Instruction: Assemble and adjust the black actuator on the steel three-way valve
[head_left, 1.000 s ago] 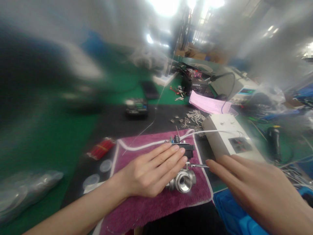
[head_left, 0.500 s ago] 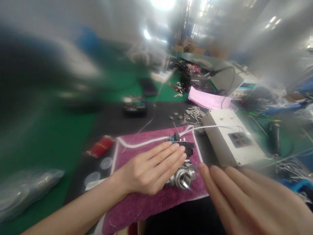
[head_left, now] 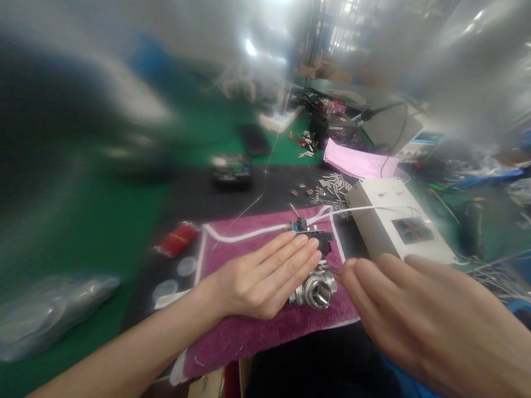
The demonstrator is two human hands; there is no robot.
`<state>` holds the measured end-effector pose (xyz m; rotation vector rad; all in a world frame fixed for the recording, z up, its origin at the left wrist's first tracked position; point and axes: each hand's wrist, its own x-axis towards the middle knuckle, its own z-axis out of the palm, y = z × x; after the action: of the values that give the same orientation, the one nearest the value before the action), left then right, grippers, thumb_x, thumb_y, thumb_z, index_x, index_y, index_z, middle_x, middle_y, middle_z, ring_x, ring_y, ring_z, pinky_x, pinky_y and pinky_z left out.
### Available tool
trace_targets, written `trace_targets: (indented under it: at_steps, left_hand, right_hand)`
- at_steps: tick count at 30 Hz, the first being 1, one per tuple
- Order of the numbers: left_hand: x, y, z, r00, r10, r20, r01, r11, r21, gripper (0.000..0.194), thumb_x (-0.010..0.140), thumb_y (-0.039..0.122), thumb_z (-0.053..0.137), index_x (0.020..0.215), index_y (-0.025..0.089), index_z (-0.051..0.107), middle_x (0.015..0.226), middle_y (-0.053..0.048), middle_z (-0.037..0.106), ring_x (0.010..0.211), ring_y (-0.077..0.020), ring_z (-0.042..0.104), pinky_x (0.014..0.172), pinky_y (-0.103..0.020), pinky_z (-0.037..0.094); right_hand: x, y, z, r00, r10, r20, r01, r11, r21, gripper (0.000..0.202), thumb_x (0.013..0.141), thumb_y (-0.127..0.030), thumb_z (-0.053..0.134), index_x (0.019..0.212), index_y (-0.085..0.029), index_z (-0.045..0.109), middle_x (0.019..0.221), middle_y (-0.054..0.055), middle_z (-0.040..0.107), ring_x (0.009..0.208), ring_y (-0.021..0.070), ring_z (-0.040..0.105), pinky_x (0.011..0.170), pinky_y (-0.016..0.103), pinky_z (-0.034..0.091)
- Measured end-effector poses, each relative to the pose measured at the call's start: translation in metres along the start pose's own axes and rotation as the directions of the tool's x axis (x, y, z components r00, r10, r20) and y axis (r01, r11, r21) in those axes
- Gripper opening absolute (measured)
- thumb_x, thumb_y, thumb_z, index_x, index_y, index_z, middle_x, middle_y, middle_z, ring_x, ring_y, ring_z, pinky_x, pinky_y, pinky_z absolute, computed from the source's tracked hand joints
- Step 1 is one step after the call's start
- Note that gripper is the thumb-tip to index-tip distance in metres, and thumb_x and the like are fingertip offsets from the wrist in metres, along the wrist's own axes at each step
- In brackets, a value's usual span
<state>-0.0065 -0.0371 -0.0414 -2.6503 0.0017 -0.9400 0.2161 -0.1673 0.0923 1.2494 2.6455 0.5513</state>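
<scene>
The left hand (head_left: 259, 276) lies flat across the black module (head_left: 326, 243) just behind the steel valve (head_left: 317, 292) on the purple towel (head_left: 232, 342); I can't tell whether it grasps underneath. The right hand (head_left: 423, 309) has its grip around a slim metal tool (head_left: 333, 270), best kept steady, clear of the white box (head_left: 400, 218) past the towel's edge.

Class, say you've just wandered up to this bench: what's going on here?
Someone's left hand lies over a black part above a metal valve, which sits on a purple cloth. The fingertips of the right hand are at a thin metal piece beside the valve; whether they grip it is hard to tell. Beyond the right hand stands a pale box.
</scene>
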Motion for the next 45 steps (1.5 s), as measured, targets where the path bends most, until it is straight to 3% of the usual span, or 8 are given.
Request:
trace_targets:
  at_steps: [5, 11, 17, 23, 28, 33, 40, 45]
  left_hand:
    - [-0.002, -0.004, 0.001, 1.000, -0.003, -0.024, 0.002, 0.998, -0.059, 0.043, 0.103, 0.013, 0.045, 0.142, 0.000, 0.056, 0.151, -0.022, 0.053, 0.142, -0.0333, 0.052, 0.125, -0.049, 0.045]
    - [-0.002, -0.010, -0.001, 1.000, 0.011, 0.013, -0.010, 0.997, -0.071, 0.044, 0.105, 0.017, 0.043, 0.143, -0.002, 0.054, 0.150, -0.023, 0.053, 0.142, -0.0338, 0.053, 0.125, -0.048, 0.046]
    - [-0.002, -0.013, -0.002, 0.999, 0.023, 0.030, -0.020, 0.996, -0.086, 0.041, 0.106, 0.020, 0.047, 0.141, 0.000, 0.057, 0.148, -0.022, 0.056, 0.140, -0.0330, 0.055, 0.125, -0.047, 0.046]
    - [-0.001, -0.015, -0.004, 0.998, 0.040, 0.047, -0.039, 0.999, -0.012, 0.040, 0.108, 0.022, 0.045, 0.140, 0.004, 0.059, 0.146, -0.018, 0.059, 0.138, -0.0311, 0.057, 0.122, -0.044, 0.050]
    - [0.000, -0.018, -0.005, 0.997, 0.056, 0.044, -0.056, 0.998, 0.000, 0.041, 0.107, 0.024, 0.046, 0.140, 0.004, 0.060, 0.145, -0.019, 0.059, 0.137, -0.0318, 0.058, 0.122, -0.044, 0.050]
    - [0.000, -0.019, -0.006, 0.996, 0.055, 0.063, -0.054, 0.998, -0.016, 0.044, 0.107, 0.022, 0.039, 0.141, 0.004, 0.059, 0.145, -0.018, 0.059, 0.137, -0.0316, 0.058, 0.120, -0.043, 0.052]
    - [-0.002, -0.017, -0.004, 0.999, 0.009, 0.044, -0.005, 0.996, -0.089, 0.042, 0.108, 0.020, 0.039, 0.141, 0.003, 0.059, 0.147, -0.020, 0.058, 0.138, -0.0319, 0.057, 0.125, -0.046, 0.046]
    - [-0.001, -0.012, 0.000, 0.996, -0.074, 0.039, 0.078, 0.990, -0.117, 0.038, 0.107, 0.017, 0.046, 0.140, 0.005, 0.059, 0.148, -0.017, 0.057, 0.142, -0.0289, 0.053, 0.126, -0.046, 0.045]
  right_hand:
    - [0.008, 0.017, 0.003, 0.999, 0.046, -0.015, -0.044, 0.994, 0.097, 0.016, 0.081, -0.004, 0.049, 0.082, -0.020, 0.053, 0.071, 0.001, 0.044, 0.059, 0.0210, 0.036, 0.060, 0.039, 0.012]
    - [0.002, 0.034, 0.019, 0.999, 0.042, 0.002, -0.042, 0.994, 0.103, 0.016, 0.089, -0.004, 0.050, 0.090, -0.020, 0.051, 0.073, 0.001, 0.043, 0.063, 0.0213, 0.039, 0.064, 0.038, 0.014]
    - [0.001, 0.039, 0.032, 0.993, 0.091, -0.078, -0.078, 0.985, 0.154, 0.025, 0.100, -0.016, 0.052, 0.077, -0.021, 0.042, 0.066, -0.001, 0.035, 0.058, 0.0186, 0.029, 0.063, 0.036, 0.016]
    - [0.004, 0.039, 0.035, 0.989, 0.115, -0.088, -0.094, 0.973, 0.210, 0.030, 0.106, -0.018, 0.046, 0.076, -0.021, 0.041, 0.065, -0.001, 0.038, 0.058, 0.0185, 0.030, 0.062, 0.038, 0.013]
    - [0.007, 0.036, 0.039, 0.974, 0.182, -0.133, -0.151, 0.965, 0.215, 0.040, 0.111, -0.030, 0.044, 0.072, -0.021, 0.040, 0.063, -0.001, 0.037, 0.056, 0.0175, 0.030, 0.059, 0.037, 0.015]
    - [-0.003, 0.028, 0.054, 0.964, 0.257, -0.070, -0.245, 0.959, 0.142, 0.045, 0.109, -0.041, 0.051, 0.070, -0.021, 0.041, 0.064, 0.000, 0.034, 0.058, 0.0178, 0.031, 0.060, 0.036, 0.016]
    - [-0.016, 0.013, 0.083, 0.928, 0.372, 0.015, -0.360, 0.887, 0.290, 0.042, 0.110, -0.043, 0.050, 0.075, -0.021, 0.046, 0.068, 0.000, 0.042, 0.061, 0.0172, 0.039, 0.060, 0.033, 0.020]
    - [-0.019, 0.016, 0.077, 0.936, 0.353, -0.009, -0.334, 0.894, 0.300, 0.040, 0.111, -0.043, 0.047, 0.077, -0.022, 0.048, 0.068, 0.000, 0.049, 0.059, 0.0179, 0.043, 0.058, 0.034, 0.023]
